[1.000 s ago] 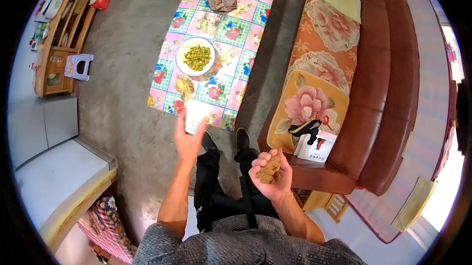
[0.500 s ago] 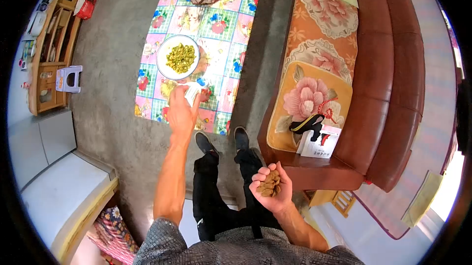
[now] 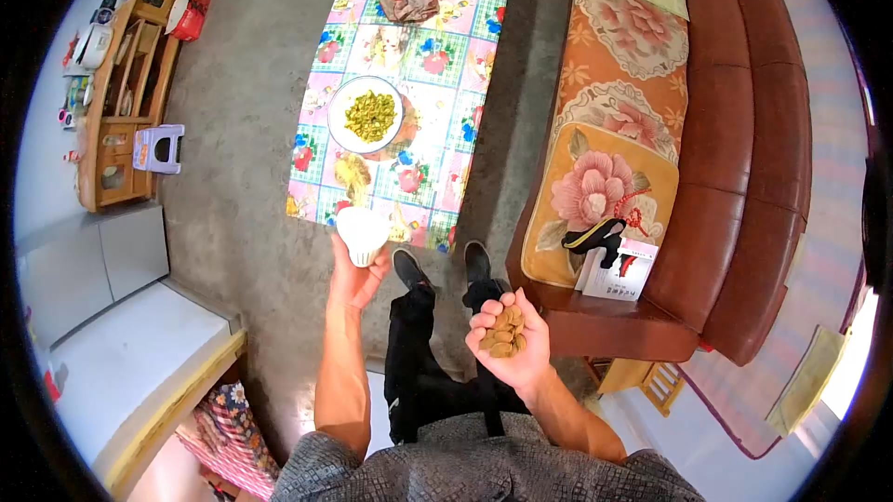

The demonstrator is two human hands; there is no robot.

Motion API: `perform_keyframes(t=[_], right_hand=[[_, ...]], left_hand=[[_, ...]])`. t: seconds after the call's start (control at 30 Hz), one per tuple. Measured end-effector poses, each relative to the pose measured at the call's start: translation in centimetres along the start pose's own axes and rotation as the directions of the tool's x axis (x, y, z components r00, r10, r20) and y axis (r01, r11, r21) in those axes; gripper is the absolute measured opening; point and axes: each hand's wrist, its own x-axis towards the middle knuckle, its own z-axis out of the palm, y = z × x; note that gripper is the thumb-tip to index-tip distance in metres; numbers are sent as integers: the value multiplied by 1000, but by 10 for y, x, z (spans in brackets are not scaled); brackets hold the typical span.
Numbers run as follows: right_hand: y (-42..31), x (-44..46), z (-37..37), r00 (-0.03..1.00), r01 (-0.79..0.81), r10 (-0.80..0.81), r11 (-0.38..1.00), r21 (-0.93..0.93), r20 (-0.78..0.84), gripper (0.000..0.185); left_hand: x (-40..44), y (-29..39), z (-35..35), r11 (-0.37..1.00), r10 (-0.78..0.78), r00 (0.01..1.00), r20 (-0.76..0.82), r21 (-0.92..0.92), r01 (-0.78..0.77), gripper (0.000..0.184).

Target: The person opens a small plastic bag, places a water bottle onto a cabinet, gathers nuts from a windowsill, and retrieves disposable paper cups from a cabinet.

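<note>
My left hand (image 3: pixel 358 281) is wrapped round a small white cup (image 3: pixel 362 234) just off the near end of the table. No contents can be made out in the cup's bright interior. Palm up and half curled, my right hand (image 3: pixel 526 370) cradles a pile of brown, flat oval pieces (image 3: pixel 504 333) that look like dried broad beans. On the table, beyond the cup, a white plate (image 3: pixel 337 137) bears a heap of green-yellow chopped food (image 3: pixel 369 116).
A crumpled brown bag (image 3: pixel 410 2) lies farther up the flowered tablecloth (image 3: pixel 435 134). To the right, a brown leather sofa (image 3: pixel 714 167) carries a cushion (image 3: pixel 595 186), a black strap and a white box (image 3: pixel 621 271). A plastic stool (image 3: pixel 158 148) stands left.
My left hand has drawn the white cup back towards me from over the table and turned it. My right hand has opened a little, showing more of the brown pieces.
</note>
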Motion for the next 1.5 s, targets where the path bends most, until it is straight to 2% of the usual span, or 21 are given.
perform_keyframes(t=[0.03, 0.1, 0.13, 0.17, 0.23, 0.27, 0.37, 0.5, 0.6, 0.63, 0.7, 0.77, 0.9, 0.97, 1.1, 1.17, 1.3, 1.37, 1.4, 1.43, 1.5], right_hand=[[1, 0, 5, 1000, -9, 9, 1000, 0, -6, 29], [3, -1, 14, 1000, 17, -17, 1000, -20, 1, 27], [5, -3, 23, 999, 38, -38, 999, -29, -18, 26], [7, -3, 29, 998, 64, -64, 997, -42, 14, 26], [10, -6, 48, 993, 104, -102, 993, -49, 58, 26], [11, -8, 57, 987, 139, -132, 987, -76, 87, 26], [16, -13, 83, 959, 230, -201, 964, -134, 198, 27], [30, -28, 105, 899, 401, -335, 888, -223, 282, 29], [45, -43, 108, 729, 683, -587, 587, -434, 352, 31], [49, -50, 108, 711, 702, -603, 574, -421, 363, 31], [53, -63, 109, 591, 798, -681, 416, -436, 433, 32], [59, -77, 108, 514, 843, -730, 332, -424, 450, 31], [64, -102, 99, 328, 926, -798, 165, -340, 506, 29], [64, -115, 91, 227, 938, -794, 22, -346, 565, 28], [67, -150, 82, 96, 953, -868, -60, -295, 488, 28], [66, -168, 73, 52, 957, -891, -86, -279, 451, 29], [61, -211, 52, -35, 950, -856, -189, -248, 515, 33], [59, -238, 42, -31, 969, -818, -166, -182, 575, 35], [57, -252, 30, -46, 975, -809, -165, -150, 586, 36], [57, -269, 23, -83, 974, -815, -189, -128, 574, 36], [58, -305, 8, -257, 946, -821, -320, -40, 510, 35]], left_hand=[[-7, -3, -1, 1000, 6, 1000, -9, -2, -6, 52], [-26, -8, 0, 981, -163, 985, -50, 99, 168, 43], [-38, -8, 13, 942, -114, 993, 10, 319, 105, 55], [-46, -7, 22, 948, -174, 972, 156, 295, 122, 72], [-59, -12, 69, 876, -136, 976, 169, 481, 39, 73], [-63, -14, 80, 841, -193, 959, 209, 538, 52, 73], [-73, -25, 101, 790, -266, 923, 279, 612, 43, 72], [-85, -38, 143, 724, -248, 925, 287, 689, -20, 68], [-91, -39, 170, 698, -257, 905, 338, 713, -68, 66], [-94, -40, 177, 678, -265, 897, 355, 730, -89, 66], [-92, -44, 187, 697, -302, 869, 392, 712, -79, 65], [-92, -50, 192, 745, -396, 827, 399, 666, 35, 64], [-92, -68, 204, 761, -514, 741, 432, 628, 163, 66], [-93, -81, 212, 739, -578, 696, 426, 635, 224, 67], [-99, -112, 223, 671, -715, 572, 402, 623, 401, 70], [-100, -129, 225, 627, -764, 505, 402, 647, 434, 72], [-117, -168, 246, 517, -850, 375, 369, 716, 469, 76], [-129, -189, 260, 469, -879, 331, 342, 740, 483, 79], [-132, -205, 262, 459, -888, 271, 371, 743, 486, 80], [-134, -222, 261, 432, -902, 241, 359, 764, 480, 80], [-143, -258, 258, 359, -929, 175, 325, 682, 637, 85]])
